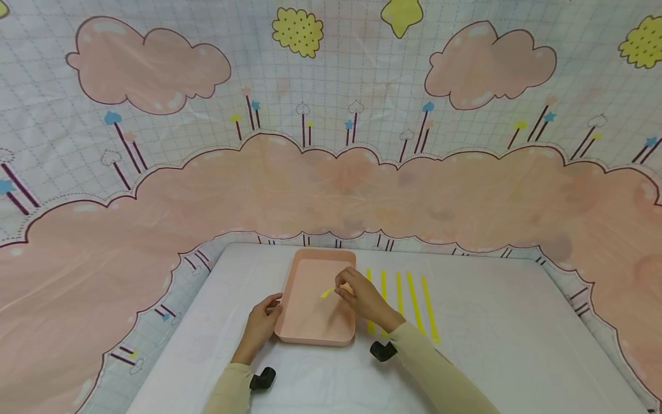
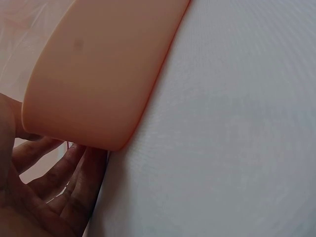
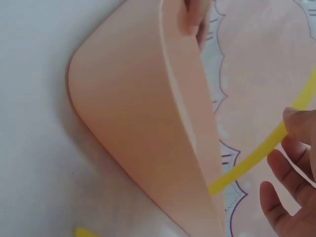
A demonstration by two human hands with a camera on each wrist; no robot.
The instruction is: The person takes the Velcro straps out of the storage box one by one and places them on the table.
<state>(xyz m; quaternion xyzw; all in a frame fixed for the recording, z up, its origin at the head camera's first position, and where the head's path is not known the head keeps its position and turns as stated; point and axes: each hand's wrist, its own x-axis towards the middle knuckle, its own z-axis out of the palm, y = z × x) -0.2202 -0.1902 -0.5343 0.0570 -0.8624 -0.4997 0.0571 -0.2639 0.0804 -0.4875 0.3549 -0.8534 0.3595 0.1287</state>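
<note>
A shallow pink tray (image 1: 315,270) lies on the white table. My left hand (image 1: 260,322) rests at its left side, fingertips against the wall; in the left wrist view the fingers (image 2: 54,177) sit along the tray's outer wall (image 2: 98,74). Over the tray's right half, my right hand (image 1: 364,296) pinches a thin yellow strip (image 3: 261,150) between thumb and fingers. One end of that strip hangs over the tray. Several more yellow strips (image 1: 414,299) lie side by side on the table right of the tray, some partly hidden by the right hand and forearm.
The white table (image 1: 496,322) runs out to both sides of the tray. A curtain (image 1: 331,190) printed with clouds stands behind it and along the sides. Black wrist cameras (image 1: 264,378) are strapped on both wrists.
</note>
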